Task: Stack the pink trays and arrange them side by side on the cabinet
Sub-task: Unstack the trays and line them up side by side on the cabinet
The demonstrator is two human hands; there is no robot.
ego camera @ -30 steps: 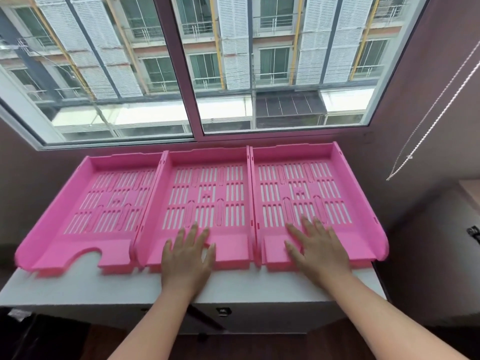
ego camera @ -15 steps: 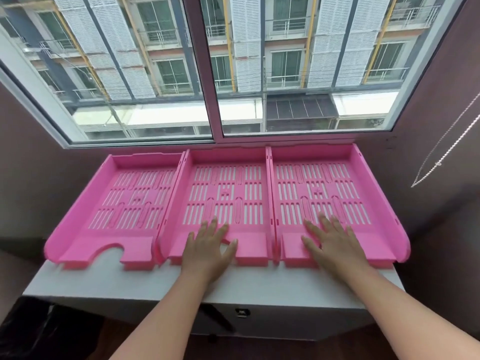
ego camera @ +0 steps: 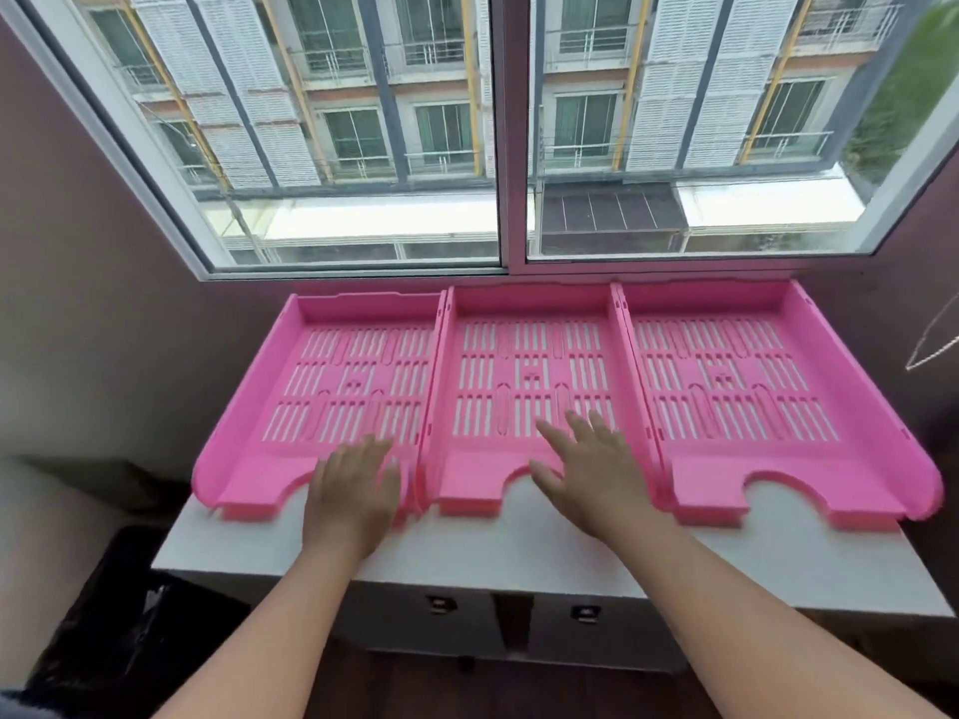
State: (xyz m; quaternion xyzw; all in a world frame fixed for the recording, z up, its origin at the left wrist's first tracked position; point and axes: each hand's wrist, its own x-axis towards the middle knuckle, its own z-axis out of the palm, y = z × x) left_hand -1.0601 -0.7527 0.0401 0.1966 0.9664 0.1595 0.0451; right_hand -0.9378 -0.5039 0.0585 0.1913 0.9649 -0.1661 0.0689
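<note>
Three pink slotted trays lie side by side on the white cabinet point(ego camera: 519, 555) under the window. My left hand point(ego camera: 353, 490) lies flat, fingers spread, on the front right part of the left tray point(ego camera: 332, 386). My right hand point(ego camera: 591, 472) rests flat on the front of the middle tray point(ego camera: 524, 365), over its cut-out. Nothing touches the right tray point(ego camera: 737, 376). The left tray's side wall touches the middle tray; the left tray overhangs the cabinet's left edge.
A large window point(ego camera: 498, 132) and its sill stand right behind the trays. Dark walls close in on both sides. A blind cord point(ego camera: 934, 345) hangs at the right. A black object point(ego camera: 124, 625) sits low at the left of the cabinet.
Both hands have shifted left by one tray: the left from the middle tray to the left tray, the right from the right tray to the middle tray. The view also turned left.
</note>
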